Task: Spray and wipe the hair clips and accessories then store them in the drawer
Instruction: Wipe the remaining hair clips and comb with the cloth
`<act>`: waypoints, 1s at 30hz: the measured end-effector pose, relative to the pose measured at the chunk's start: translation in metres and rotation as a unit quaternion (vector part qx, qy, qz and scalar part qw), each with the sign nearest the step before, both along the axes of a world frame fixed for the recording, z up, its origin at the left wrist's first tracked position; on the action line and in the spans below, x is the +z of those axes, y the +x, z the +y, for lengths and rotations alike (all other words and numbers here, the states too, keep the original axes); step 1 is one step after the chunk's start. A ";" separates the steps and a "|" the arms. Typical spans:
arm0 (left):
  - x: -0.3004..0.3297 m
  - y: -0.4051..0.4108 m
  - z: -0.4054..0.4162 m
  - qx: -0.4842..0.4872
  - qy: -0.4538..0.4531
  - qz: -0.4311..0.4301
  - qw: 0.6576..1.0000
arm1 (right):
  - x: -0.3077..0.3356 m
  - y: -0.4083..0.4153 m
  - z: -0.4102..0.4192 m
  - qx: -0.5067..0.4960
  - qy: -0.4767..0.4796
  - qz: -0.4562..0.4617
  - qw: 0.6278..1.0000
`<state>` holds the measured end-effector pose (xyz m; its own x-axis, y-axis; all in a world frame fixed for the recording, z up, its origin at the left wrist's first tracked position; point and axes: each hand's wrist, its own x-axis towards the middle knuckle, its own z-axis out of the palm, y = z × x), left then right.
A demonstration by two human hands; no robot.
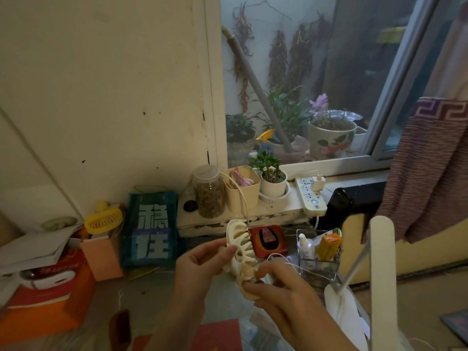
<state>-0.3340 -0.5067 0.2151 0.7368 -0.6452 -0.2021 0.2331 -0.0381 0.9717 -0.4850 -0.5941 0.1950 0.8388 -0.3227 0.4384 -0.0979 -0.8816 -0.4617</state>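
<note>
My left hand (202, 259) pinches the clip (240, 252); my right hand (276, 285) grips its lower end. I'd hold firm, working between the teeth

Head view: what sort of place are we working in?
Probably a lived-in room at home, at a cluttered desk by a window: potted plant and power strip on the sill, curtain at right.

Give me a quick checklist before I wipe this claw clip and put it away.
1. Clip held: ok, the left hand and right hand both grip the cream claw clip.
2. Wiping cloth at hand: cannot tell.
3. Clip already sprayed: cannot tell.
4. Spray within reach: ok, a white bottle stands in the clear organizer.
5. Drawer open: cannot tell, none in view.
</note>
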 end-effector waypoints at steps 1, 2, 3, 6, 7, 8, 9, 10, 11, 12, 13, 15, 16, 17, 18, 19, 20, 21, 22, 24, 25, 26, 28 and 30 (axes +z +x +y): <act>0.001 -0.001 0.000 -0.001 0.000 0.000 1.000 | -0.001 -0.001 -0.002 0.016 0.037 -0.006 0.999; 0.001 -0.002 0.000 0.000 -0.002 -0.001 1.000 | -0.006 -0.003 -0.006 0.015 0.060 -0.019 0.998; 0.002 -0.002 0.000 0.004 -0.006 -0.002 1.000 | -0.005 -0.006 -0.008 0.011 0.085 -0.027 0.996; 0.001 0.000 0.000 0.024 -0.012 -0.001 1.000 | -0.008 -0.013 -0.015 0.018 0.162 -0.061 0.985; 0.001 0.001 0.001 0.025 -0.013 -0.001 1.000 | -0.007 -0.015 -0.016 0.014 0.195 -0.065 0.979; 0.000 0.003 0.002 0.023 -0.015 -0.003 1.000 | -0.005 -0.017 -0.017 0.005 0.243 -0.077 0.967; -0.001 0.004 0.003 0.019 -0.017 -0.006 1.000 | -0.002 -0.019 -0.019 -0.012 0.307 -0.097 0.947; -0.001 0.005 0.004 0.013 -0.018 -0.008 1.000 | -0.001 -0.021 -0.022 -0.031 0.360 -0.122 0.924; -0.001 0.005 0.005 0.004 -0.019 -0.009 1.000 | 0.000 -0.021 -0.024 -0.049 0.401 -0.150 0.902; -0.002 0.004 0.006 -0.006 -0.019 -0.006 1.000 | 0.002 -0.021 -0.027 -0.069 0.432 -0.170 0.883; -0.002 0.003 0.005 -0.021 -0.019 0.000 1.000 | 0.003 -0.019 -0.029 -0.088 0.456 -0.181 0.867; -0.002 -0.002 0.003 -0.062 -0.020 0.016 0.998 | 0.003 -0.015 -0.031 -0.107 0.488 -0.181 0.847; -0.002 -0.005 0.002 -0.078 -0.021 0.025 0.996 | 0.002 -0.012 -0.031 -0.106 0.503 -0.175 0.840; -0.002 -0.008 0.000 -0.088 -0.023 0.034 0.995 | 0.002 -0.008 -0.029 -0.093 0.522 -0.170 0.831; -0.003 -0.010 -0.001 -0.092 -0.025 0.040 0.995 | 0.003 -0.004 -0.025 -0.068 0.551 -0.167 0.814; -0.005 -0.011 -0.003 -0.091 -0.026 0.044 0.995 | 0.004 0.000 -0.022 -0.040 0.583 -0.165 0.794; -0.006 -0.011 -0.003 -0.088 -0.027 0.045 0.995 | 0.004 0.002 -0.019 -0.018 0.604 -0.166 0.779; -0.008 -0.011 -0.003 -0.084 -0.028 0.041 0.995 | 0.004 0.004 -0.016 -0.007 0.611 -0.168 0.773; -0.009 -0.010 -0.002 -0.084 -0.027 0.032 0.996 | 0.003 0.006 -0.015 -0.003 0.612 -0.170 0.773; -0.010 -0.009 0.002 -0.095 -0.020 0.008 0.995 | 0.003 0.008 -0.014 -0.006 0.599 -0.169 0.783; -0.010 -0.009 0.003 -0.105 -0.016 -0.006 0.994 | 0.004 0.009 -0.014 -0.010 0.589 -0.167 0.791; -0.010 -0.009 0.005 -0.114 -0.012 -0.019 0.993 | 0.004 0.009 -0.014 -0.015 0.580 -0.168 0.797; -0.009 -0.009 0.006 -0.132 -0.012 -0.044 0.990 | 0.003 0.010 -0.014 -0.026 0.562 -0.171 0.809; -0.008 -0.008 0.007 -0.144 -0.022 -0.063 0.987 | 0.002 0.010 -0.015 -0.027 0.553 -0.169 0.816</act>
<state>-0.3421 -0.4994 0.2075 0.5396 -0.8375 -0.0863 0.0952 -0.0411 0.9946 -0.4751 -0.6089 0.1970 0.7014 -0.7105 0.0575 0.1749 0.0932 -0.9802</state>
